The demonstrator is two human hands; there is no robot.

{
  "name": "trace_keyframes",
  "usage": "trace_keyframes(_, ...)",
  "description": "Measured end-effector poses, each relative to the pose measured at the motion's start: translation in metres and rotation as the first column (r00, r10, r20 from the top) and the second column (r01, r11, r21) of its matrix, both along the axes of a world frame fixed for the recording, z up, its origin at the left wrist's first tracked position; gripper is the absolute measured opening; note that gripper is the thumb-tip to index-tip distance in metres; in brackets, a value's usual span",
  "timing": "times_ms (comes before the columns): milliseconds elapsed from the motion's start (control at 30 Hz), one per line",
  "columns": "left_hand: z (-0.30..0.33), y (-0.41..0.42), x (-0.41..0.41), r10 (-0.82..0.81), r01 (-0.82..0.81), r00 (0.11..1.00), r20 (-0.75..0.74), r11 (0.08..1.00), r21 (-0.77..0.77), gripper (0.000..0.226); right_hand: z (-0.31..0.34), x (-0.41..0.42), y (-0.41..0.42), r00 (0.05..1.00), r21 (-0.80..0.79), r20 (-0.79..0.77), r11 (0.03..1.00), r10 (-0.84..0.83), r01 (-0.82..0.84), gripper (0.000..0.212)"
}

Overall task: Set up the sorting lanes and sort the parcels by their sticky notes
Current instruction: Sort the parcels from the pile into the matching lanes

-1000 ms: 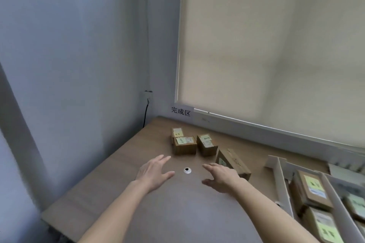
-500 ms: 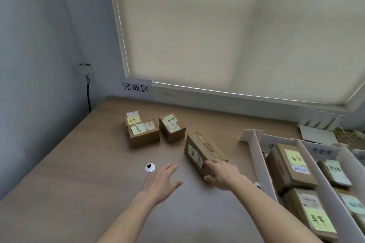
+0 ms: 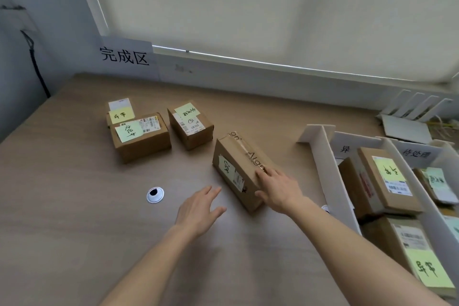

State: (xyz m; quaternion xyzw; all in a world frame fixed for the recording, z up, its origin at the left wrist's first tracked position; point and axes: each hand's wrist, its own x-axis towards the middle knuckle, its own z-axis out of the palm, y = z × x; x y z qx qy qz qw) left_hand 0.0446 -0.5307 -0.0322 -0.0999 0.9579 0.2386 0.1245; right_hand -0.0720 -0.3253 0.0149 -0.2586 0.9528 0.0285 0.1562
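Note:
A long brown parcel with a pale sticky note on its side lies in the middle of the table. My right hand grips its near end, fingers over the top and thumb on the side. My left hand hovers open just left of it, touching nothing. Three more noted parcels stand behind: a wide parcel, a small parcel behind that, and a square parcel. White sorting lanes at the right hold several noted parcels, such as the top parcel.
A paper sign with Chinese characters leans on the wall under the window blind. A round cable grommet sits in the tabletop left of my left hand. Spare white dividers lie at the far right. A black cable hangs in the left corner.
My view has swung right and closer. My right hand has reached the long parcel and taken hold of its near end. My left hand has moved in beside it.

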Motion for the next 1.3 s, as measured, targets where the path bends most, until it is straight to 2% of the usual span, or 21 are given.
trace_keyframes(100, -0.019, 0.003, -0.015, -0.021, 0.021, 1.000, 0.007, 1.000, 0.015, 0.064, -0.009, -0.011, 0.010, 0.999, -0.059, 0.010, 0.997, -0.052, 0.053, 0.071)
trace_keyframes(367, -0.043, 0.028, -0.055, -0.013, 0.016, 1.000, -0.021, 0.991, 0.133, 0.070, -0.016, -0.040, 0.033, 0.985, -0.226, 0.078, 0.960, -0.152, 0.166, 0.063)
trace_keyframes(567, -0.049, 0.047, -0.080, 0.010, 0.004, 0.999, -0.052, 0.960, 0.278, 0.083, -0.029, -0.057, 0.056, 0.912, -0.299, 0.302, 0.881, -0.278, 0.367, 0.054)
trace_keyframes(667, -0.057, 0.055, -0.088, 0.059, -0.028, 0.996, -0.070, 0.924, 0.382, 0.088, -0.049, -0.043, 0.064, 0.870, -0.360, 0.411, 0.829, -0.271, 0.428, 0.049)
trace_keyframes(800, -0.065, 0.057, -0.092, 0.094, -0.041, 0.990, -0.105, 0.906, 0.421, 0.086, -0.071, -0.035, 0.066, 0.817, -0.394, 0.495, 0.761, -0.296, 0.515, 0.057)
trace_keyframes(933, -0.070, 0.056, -0.095, 0.094, -0.025, 0.987, -0.134, 0.896, 0.443, 0.085, -0.075, -0.029, 0.062, 0.839, -0.420, 0.446, 0.755, -0.313, 0.504, 0.072)
trace_keyframes(1067, -0.074, 0.054, -0.096, 0.101, -0.014, 0.982, -0.159, 0.883, 0.469, 0.085, -0.083, -0.029, 0.060, 0.897, -0.460, 0.375, 0.793, -0.235, 0.400, 0.071)
trace_keyframes(1300, -0.071, 0.049, -0.088, 0.107, -0.004, 0.977, -0.182, 0.871, 0.491, 0.083, -0.087, -0.023, 0.059, 0.911, -0.485, 0.362, 0.795, -0.197, 0.364, 0.080)
